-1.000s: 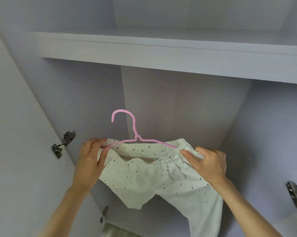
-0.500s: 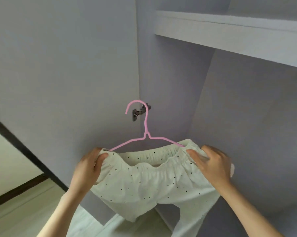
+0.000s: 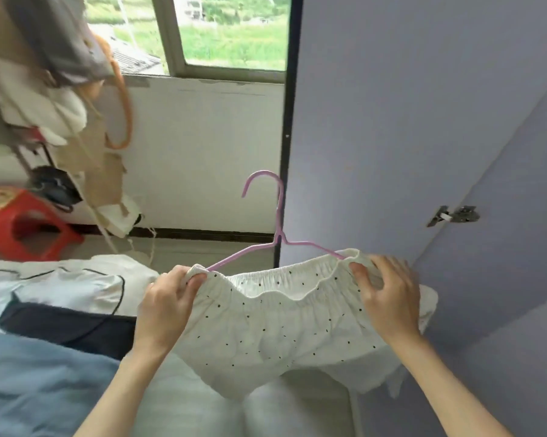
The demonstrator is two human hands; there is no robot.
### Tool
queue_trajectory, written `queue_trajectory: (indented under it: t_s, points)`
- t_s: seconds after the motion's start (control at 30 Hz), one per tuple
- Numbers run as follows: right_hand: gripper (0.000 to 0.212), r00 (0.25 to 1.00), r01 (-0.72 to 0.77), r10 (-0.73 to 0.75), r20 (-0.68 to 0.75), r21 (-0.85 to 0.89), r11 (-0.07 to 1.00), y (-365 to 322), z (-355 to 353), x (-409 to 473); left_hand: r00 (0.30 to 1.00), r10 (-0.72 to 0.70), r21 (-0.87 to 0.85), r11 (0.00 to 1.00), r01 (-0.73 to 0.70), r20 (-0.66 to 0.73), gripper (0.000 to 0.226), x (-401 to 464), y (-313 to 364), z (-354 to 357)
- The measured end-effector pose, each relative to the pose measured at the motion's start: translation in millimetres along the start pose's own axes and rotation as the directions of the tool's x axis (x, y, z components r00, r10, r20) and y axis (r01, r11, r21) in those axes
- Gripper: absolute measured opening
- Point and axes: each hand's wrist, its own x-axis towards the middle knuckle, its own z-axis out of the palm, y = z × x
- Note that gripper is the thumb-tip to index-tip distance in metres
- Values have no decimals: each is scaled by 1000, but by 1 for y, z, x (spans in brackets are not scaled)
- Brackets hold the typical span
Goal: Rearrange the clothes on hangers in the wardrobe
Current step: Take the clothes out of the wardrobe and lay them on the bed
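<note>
We hold a pair of cream cotton trousers with small dark dots (image 3: 275, 326) stretched between both hands, its elastic waistband threaded over a thin pink wire hanger (image 3: 277, 234). The left hand (image 3: 165, 307) pinches the waistband's left end between thumb and curled fingers, just where the hanger's arm enters the cloth; the right hand (image 3: 388, 298) grips the other end, fingers curled over the gathered edge and the hanger's arm hidden beneath them. We judge that this two-point hold keeps the waistband taut so the garment cannot slide off the wire, and leaves the hook standing free above the fingers, ready for a rail. The legs hang slack below the knuckles.

Beyond the right fingers stands the open lilac wardrobe door (image 3: 407, 121), bearing a metal hinge (image 3: 453, 215); no rail is in view. Beyond the left fingers lie a bed with white and blue bedding (image 3: 45, 342), a red plastic stool (image 3: 17, 225) and a blurred cluster of hanging clothes and bags (image 3: 51, 89) beside a window (image 3: 231, 33). The door edge, close behind the hook, could snag it in turning.
</note>
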Motion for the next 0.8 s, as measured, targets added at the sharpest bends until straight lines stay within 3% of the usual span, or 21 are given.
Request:
queue_trajectory:
  t_s: [0.2,0.33,0.47,0.63,0.8]
  points:
    - [33,965,234,-250,79,172,957,-129,92,4,910,-327,129,921,367,-254,39,-63,-80,-112]
    - [35,903,352,-411,127,332,875,-208,149,-18,771,-471,198,784,589,-428,50,-112,-117,-175]
    - [43,795,443,-573,197,456,772,-271,184,-48,606,-547,148,660,737,-577,54,-168,-124,-217]
    - [43,638,506,-744,200,620,600,-345,204,-75,387,-580,97,467,879,-717,61,-225,-116,-244]
    - [39,494,477,-857,147,778,408,-417,203,-102,223,-389,104,303,947,-894,80,-266,-91,-274]
